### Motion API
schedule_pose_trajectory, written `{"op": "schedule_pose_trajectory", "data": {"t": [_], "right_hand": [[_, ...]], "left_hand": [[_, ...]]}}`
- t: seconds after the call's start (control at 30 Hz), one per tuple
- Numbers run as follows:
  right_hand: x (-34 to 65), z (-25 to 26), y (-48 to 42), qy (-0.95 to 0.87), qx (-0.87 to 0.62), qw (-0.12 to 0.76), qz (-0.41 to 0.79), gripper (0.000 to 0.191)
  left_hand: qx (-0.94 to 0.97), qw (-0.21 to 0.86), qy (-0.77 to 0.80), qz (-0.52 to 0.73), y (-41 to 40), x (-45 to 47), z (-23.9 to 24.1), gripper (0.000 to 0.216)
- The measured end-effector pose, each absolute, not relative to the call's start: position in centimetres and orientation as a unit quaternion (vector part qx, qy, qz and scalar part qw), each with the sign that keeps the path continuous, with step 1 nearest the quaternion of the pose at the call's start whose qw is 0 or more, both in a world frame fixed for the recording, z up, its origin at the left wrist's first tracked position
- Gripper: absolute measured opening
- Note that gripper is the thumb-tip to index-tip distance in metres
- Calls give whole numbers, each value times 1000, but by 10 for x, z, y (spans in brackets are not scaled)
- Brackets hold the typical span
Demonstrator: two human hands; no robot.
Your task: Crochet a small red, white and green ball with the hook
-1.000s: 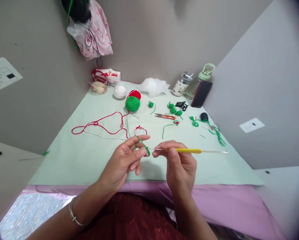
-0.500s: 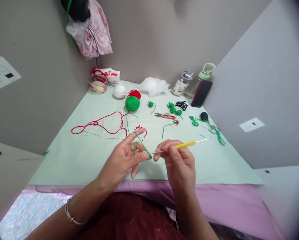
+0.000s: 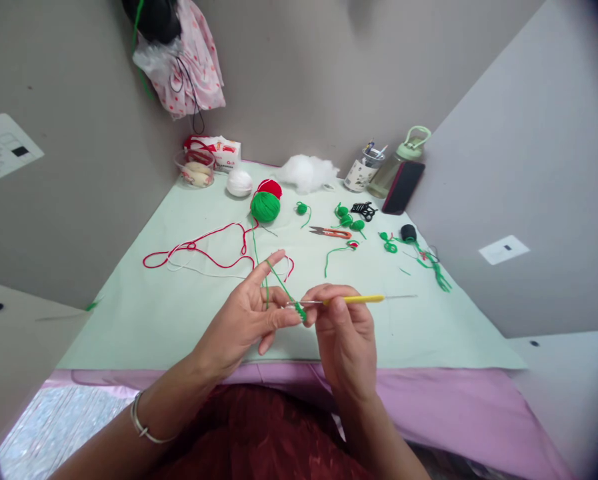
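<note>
My left hand (image 3: 251, 313) pinches a small green crochet piece (image 3: 301, 311) between thumb and middle finger. Its index finger sticks up with the green yarn strand (image 3: 277, 277) looped over it. That strand runs back to a green yarn ball (image 3: 265, 207) on the pale green table mat (image 3: 153, 313). My right hand (image 3: 341, 327) grips a yellow-handled crochet hook (image 3: 359, 299), lying about level, with its tip at the green piece.
Red yarn (image 3: 193, 248) and white yarn trail across the mat's left. Behind lie a red ball (image 3: 271, 187), a white ball (image 3: 239, 183), stuffing (image 3: 306, 172), orange snips (image 3: 331, 233), small green pieces (image 3: 349, 219), a pen cup (image 3: 363, 172), a bottle (image 3: 399, 163) and a phone (image 3: 403, 188).
The hook's tail swung up and then came back to level, and my right hand shifted left towards my left hand. My left index finger lifted, raising the green strand.
</note>
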State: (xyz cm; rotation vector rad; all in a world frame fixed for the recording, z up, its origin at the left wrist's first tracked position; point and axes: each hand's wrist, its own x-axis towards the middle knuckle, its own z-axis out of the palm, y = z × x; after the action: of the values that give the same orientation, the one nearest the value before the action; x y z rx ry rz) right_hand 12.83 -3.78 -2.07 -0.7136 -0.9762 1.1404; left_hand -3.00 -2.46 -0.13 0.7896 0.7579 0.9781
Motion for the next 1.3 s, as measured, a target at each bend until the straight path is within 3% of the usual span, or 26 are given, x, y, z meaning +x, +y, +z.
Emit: {"op": "schedule_pose_trajectory", "data": {"t": [0.33, 0.4, 0.5, 0.57, 1.3], "right_hand": [[129, -29, -39, -452, -372, 686, 432, 18], [130, -29, -39, -457, -384, 683, 420, 18], [132, -29, -40, -468, -393, 679, 408, 19], [134, -27, -41, -472, -400, 681, 392, 20], [137, -22, -48, -533, -376, 675, 345, 20]], "left_hand": [[350, 743, 344, 455, -27, -28, 0, 116], [346, 743, 344, 459, -27, -28, -2, 99], [338, 745, 341, 464, -27, -27, -5, 48], [333, 743, 340, 471, -27, -27, -6, 31], [333, 735, 343, 480, -28, -26, -7, 22]]}}
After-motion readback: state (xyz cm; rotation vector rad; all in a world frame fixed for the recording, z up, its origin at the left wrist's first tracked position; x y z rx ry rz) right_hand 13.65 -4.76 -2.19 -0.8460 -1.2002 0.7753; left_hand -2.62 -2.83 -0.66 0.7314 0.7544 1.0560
